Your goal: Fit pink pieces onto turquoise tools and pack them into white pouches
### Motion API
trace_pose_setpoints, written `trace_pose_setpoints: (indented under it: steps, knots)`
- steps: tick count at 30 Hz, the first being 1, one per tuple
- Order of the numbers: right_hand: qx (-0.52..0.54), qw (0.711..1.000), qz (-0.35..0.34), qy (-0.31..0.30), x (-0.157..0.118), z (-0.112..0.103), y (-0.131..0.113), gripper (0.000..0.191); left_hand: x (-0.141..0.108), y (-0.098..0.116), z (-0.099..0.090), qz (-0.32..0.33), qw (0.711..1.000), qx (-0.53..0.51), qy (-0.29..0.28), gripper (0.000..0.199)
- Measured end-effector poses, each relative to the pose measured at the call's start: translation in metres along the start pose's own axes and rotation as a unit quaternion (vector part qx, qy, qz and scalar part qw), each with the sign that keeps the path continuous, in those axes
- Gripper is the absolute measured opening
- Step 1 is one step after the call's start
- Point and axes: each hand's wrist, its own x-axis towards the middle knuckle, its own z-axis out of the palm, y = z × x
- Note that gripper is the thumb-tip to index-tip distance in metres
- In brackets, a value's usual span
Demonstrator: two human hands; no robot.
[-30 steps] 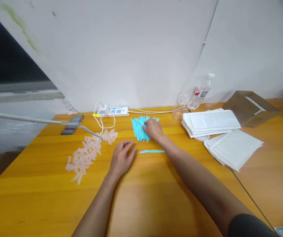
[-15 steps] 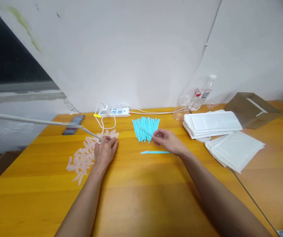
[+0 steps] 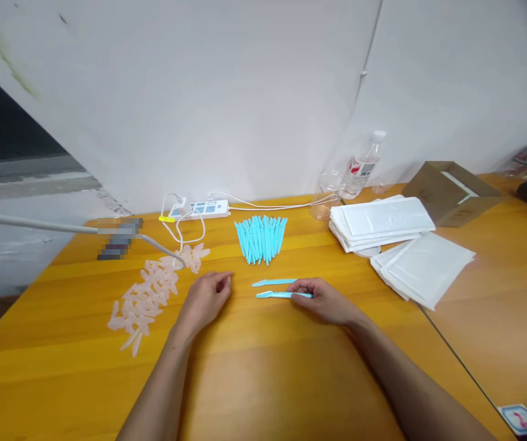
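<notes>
My right hand pinches the handle end of a slim light-blue eyebrow razor, its tip pointing left, low over the table. Just behind it lies a second blue razor, nearly parallel, its right end hidden by my fingers. Farther back is a fanned pile of blue razors. My left hand is curled to the left of the razor tips, fingers closed; whatever they hold is hidden. Left of that hand spreads a loose heap of small translucent pink plastic pieces.
A white power strip with cables sits against the wall, and a white cable crosses at left above a blurred phone. On the right are white padded mailers, a water bottle and an open cardboard box.
My right hand has brought a razor from the pile toward me, in front of the one lying there. My left hand has moved off the pink pieces, rightward and nearer. The view has shifted slightly right.
</notes>
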Motion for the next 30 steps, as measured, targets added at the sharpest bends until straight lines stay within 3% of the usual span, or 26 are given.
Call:
trace_pose_setpoints:
  steps: [6, 10, 24, 30]
  knots:
    - [-0.009, 1.0, 0.002, 0.002, -0.001, 0.0, 0.001, 0.022, -0.02, -0.003, 0.009, -0.045, 0.979, -0.188, -0.068, 0.05]
    - [-0.015, 1.0, -0.005, 0.005, -0.001, -0.002, 0.003, 0.024, -0.022, -0.002, 0.012, -0.055, 0.96, -0.252, -0.112, 0.054]
    - [0.006, 1.0, 0.013, -0.004, -0.005, -0.004, -0.001, 0.029, -0.027, 0.026, 0.022, -0.028, 0.955, -0.246, -0.163, 0.044]
    - [0.004, 1.0, -0.016, -0.009, -0.007, -0.001, -0.001, 0.031, -0.028, 0.041, 0.033, 0.009, 0.958, -0.234, -0.167, 0.042]
